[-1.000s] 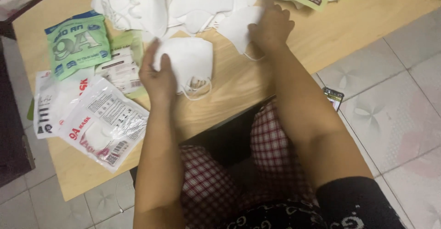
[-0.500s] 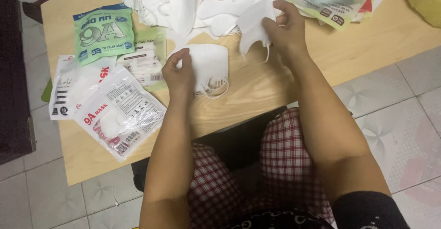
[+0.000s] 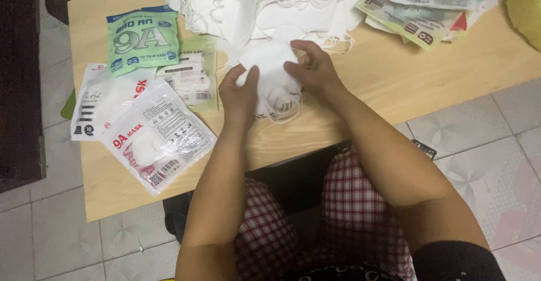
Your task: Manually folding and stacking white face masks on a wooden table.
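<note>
White and soft-looking, a folded face mask (image 3: 269, 70) sits between the person's two hands above the middle of a pale wooden table (image 3: 394, 78). The left hand (image 3: 239, 92) is partly closed, its thumb and fingers curled over the mask's left edge, with the palm facing down. The right hand (image 3: 313, 70) is also half closed; its fingers bend over the mask's right side and pinch the fabric near the top. Both hands have hold of the same mask, which looks like smooth non-woven cloth, rounded at the top. Thin white ear loops (image 3: 284, 109) hang in loose curls from its near edge and touch the tabletop.

Just beyond the hands, on the far side, lies a heap of more white masks (image 3: 253, 5), their loops tangled together. To the left lie several flat, glossy plastic packets: a green one (image 3: 142, 39) at the far left, a pale green and clear one (image 3: 191, 75) beside it, and two white ones, of which the nearer (image 3: 158, 137) shows a mask through its clear window. At the far right lies a loose stack of printed packets (image 3: 428, 2). The table has a light grain and straight edges, and stands on grey patterned floor tiles (image 3: 484, 123). The person's lap shows red and white checked cloth (image 3: 349, 219).
</note>
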